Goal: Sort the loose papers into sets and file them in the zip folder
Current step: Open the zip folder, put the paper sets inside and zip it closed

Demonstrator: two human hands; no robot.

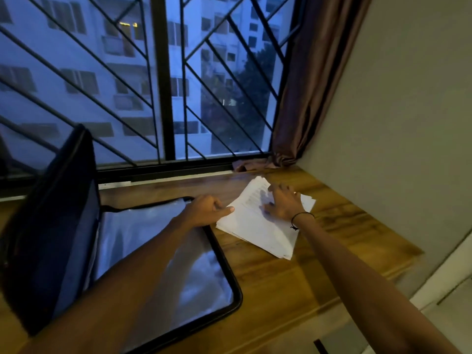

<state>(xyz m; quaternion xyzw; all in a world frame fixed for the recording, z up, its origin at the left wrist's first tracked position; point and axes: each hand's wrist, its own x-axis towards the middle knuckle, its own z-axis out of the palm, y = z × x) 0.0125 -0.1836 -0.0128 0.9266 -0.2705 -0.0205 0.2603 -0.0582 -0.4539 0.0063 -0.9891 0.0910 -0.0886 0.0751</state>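
A stack of loose white printed papers (258, 226) lies on the wooden desk (344, 226), fanned slightly at its edges. My right hand (283, 203) rests flat on top of the stack with fingers spread. My left hand (209, 210) is at the stack's left edge, fingers curled and thumb pointing onto the paper; I cannot tell whether it pinches a sheet. The zip folder (163, 251) lies open to the left, its black-rimmed clear inner pocket facing up and its dark cover (51, 226) raised upright.
A barred window (163, 85) runs along the desk's far edge. A brown curtain (306, 85) hangs in the right corner, its hem bunched on the desk. A plain wall (396, 111) bounds the desk on the right. The desk's front edge drops off at lower right.
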